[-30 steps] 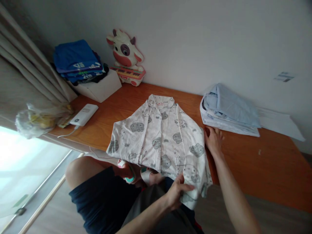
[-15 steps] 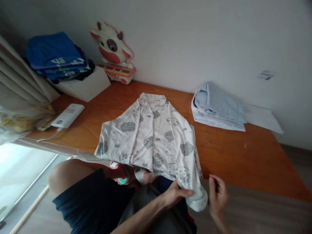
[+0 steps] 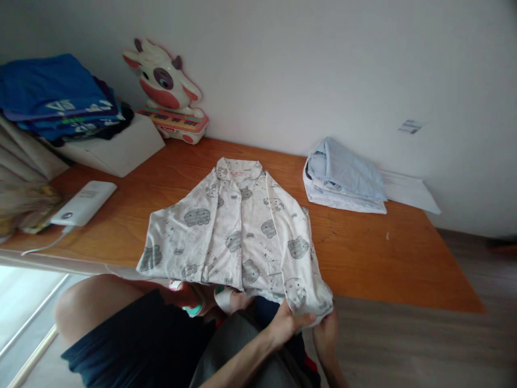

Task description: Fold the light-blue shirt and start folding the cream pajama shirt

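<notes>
A white long-sleeved pajama shirt (image 3: pixel 236 231) printed with grey cat figures lies spread on the wooden table (image 3: pixel 363 258), collar toward the wall. Its lower hem hangs over the front edge above my lap. My left hand (image 3: pixel 286 324) grips the sleeve at the lower right, thumb on top of the cloth and fingers underneath. Close beside it, my right hand (image 3: pixel 326 326) holds the same sleeve's end from the right; its fingers are partly hidden behind the fabric.
Folded blue clothes (image 3: pixel 56 97) sit on a white box (image 3: pixel 121 148) at the back left, beside a cow-shaped toy keyboard (image 3: pixel 173 121). A white power bank (image 3: pixel 84 202) with a cable lies at the left. Folded pale-blue clothes (image 3: pixel 343 175) rest near the wall, next to white paper (image 3: pixel 410 191).
My right hand has moved left onto the sleeve end, which is now folded up between both hands. My left hand keeps its hold. The view has shifted slightly to the right.
</notes>
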The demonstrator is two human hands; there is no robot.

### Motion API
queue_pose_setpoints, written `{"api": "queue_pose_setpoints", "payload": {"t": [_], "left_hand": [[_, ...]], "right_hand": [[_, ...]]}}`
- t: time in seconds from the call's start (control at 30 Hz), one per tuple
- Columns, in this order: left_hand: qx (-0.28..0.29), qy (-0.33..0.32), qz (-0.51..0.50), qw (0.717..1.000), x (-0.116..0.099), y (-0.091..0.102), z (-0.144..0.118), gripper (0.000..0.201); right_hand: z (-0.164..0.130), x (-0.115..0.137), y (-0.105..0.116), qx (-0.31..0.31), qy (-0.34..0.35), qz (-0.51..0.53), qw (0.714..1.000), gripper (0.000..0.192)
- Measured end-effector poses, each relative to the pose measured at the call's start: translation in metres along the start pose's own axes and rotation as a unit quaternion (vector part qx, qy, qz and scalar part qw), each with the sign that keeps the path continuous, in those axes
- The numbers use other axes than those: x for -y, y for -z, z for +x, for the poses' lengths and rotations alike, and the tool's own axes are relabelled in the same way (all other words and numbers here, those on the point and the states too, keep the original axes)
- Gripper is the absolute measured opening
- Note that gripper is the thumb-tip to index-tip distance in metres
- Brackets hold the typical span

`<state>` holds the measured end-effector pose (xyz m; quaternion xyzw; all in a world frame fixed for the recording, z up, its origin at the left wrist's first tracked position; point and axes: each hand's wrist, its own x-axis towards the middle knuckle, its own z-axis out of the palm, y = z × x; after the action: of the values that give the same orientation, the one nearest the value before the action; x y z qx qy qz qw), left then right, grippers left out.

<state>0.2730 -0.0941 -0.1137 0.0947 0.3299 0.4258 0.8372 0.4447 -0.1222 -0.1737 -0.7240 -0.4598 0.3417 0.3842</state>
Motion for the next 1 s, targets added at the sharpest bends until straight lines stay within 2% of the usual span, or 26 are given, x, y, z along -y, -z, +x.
{"api": "queue_pose_setpoints", "payload": {"t": [0.1,0.17,0.23,0.3,0.4,0.47,0.6,0.7,0.77,0.83,0.87,0.93,1.0], "left_hand": [[0.038,0.065,-0.088,0.993,0.000,0.000,0.002,0.064],[0.046,0.081,-0.045,0.995,0.004,0.002,0.007,0.061],[0.014,0.039,0.055,0.998,0.011,0.006,0.015,0.060],[-0.018,-0.029,0.136,0.990,0.017,0.010,0.023,0.058],[-0.031,-0.107,0.199,0.974,0.018,0.017,0.026,0.048],[-0.024,-0.115,0.238,0.964,0.014,0.021,0.021,0.043],[-0.005,-0.118,0.330,0.937,-0.007,0.024,0.000,0.039],[0.055,-0.107,0.412,0.903,-0.041,0.026,-0.023,0.044],[0.084,-0.092,0.489,0.863,-0.075,0.026,-0.038,0.043],[0.084,-0.080,0.562,0.819,-0.118,0.020,-0.048,0.031],[0.083,-0.083,0.587,0.801,-0.141,0.015,-0.048,0.026],[0.095,-0.119,0.606,0.780,-0.188,0.000,-0.036,0.029],[0.053,-0.193,0.639,0.742,-0.231,-0.014,-0.006,0.032]], "right_hand": [[0.003,-0.014,0.017,-0.037,-0.086,0.123,0.988,0.053],[0.005,-0.018,0.027,0.003,-0.142,0.175,0.974,0.057],[0.007,-0.017,0.035,0.054,-0.175,0.191,0.964,0.058],[0.011,-0.012,0.041,0.090,-0.165,0.163,0.968,0.055],[0.017,-0.004,0.050,0.084,-0.094,0.053,0.991,0.051],[0.019,0.002,0.055,0.064,-0.072,0.015,0.995,0.050],[0.017,0.005,0.061,0.027,-0.051,0.013,0.998,0.048],[0.013,-0.004,0.057,0.007,-0.050,0.026,0.998,0.048],[0.009,-0.014,0.050,-0.020,-0.053,0.044,0.997,0.049],[0.002,-0.024,0.041,-0.067,-0.047,0.053,0.995,0.051],[-0.002,-0.028,0.036,-0.093,-0.037,0.052,0.994,0.051],[-0.012,-0.031,0.030,-0.135,0.006,0.033,0.990,0.047],[-0.020,-0.026,0.029,-0.170,0.056,-0.001,0.984,0.036]]}}
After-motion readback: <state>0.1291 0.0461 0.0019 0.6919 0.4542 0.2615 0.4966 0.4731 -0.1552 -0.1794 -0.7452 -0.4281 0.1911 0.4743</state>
